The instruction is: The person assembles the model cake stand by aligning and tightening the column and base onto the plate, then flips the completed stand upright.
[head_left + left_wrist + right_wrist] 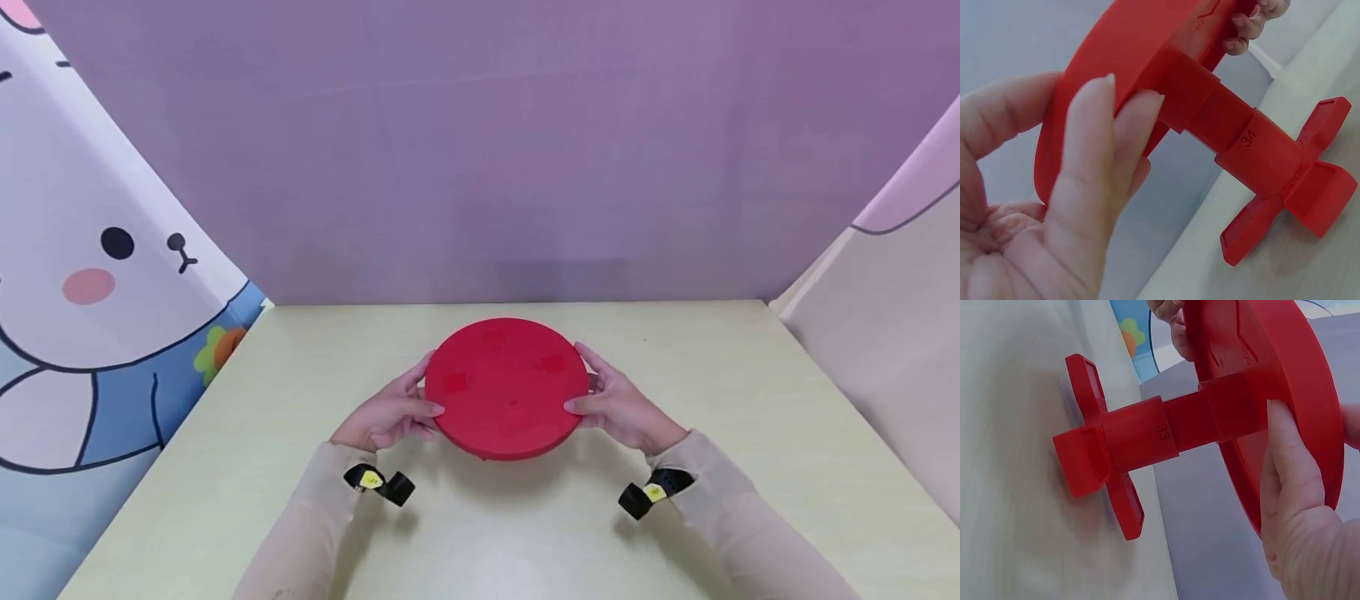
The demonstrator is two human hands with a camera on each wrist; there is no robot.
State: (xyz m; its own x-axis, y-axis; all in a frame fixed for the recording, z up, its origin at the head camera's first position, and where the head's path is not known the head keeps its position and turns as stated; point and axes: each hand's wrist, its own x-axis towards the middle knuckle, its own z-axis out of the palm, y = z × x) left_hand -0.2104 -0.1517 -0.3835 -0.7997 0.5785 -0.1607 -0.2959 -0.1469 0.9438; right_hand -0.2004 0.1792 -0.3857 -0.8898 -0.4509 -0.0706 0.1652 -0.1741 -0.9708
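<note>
A small red plastic pedestal table (506, 387) with a round top is held between both hands, its top tilted toward the head camera. At the left rim my left hand (397, 410) grips it, thumb on the upper face and fingers beneath. My right hand (618, 408) holds the opposite rim the same way. Under the top, the left wrist view shows a stepped column (1260, 153) marked 34 and splayed feet (1319, 197). In the right wrist view the column (1141, 434) bears a 33, with the feet close to the tabletop. From the head camera, the top hides the column.
A pale wooden tabletop (262, 467) spreads beneath the hands and forearms. A purple cloth backdrop (480, 150) rises behind its far edge. Cartoon-printed cloth (97, 333) hangs at the left, and a pale cloth wall (885, 308) at the right. Each sleeve carries a small black wrist camera.
</note>
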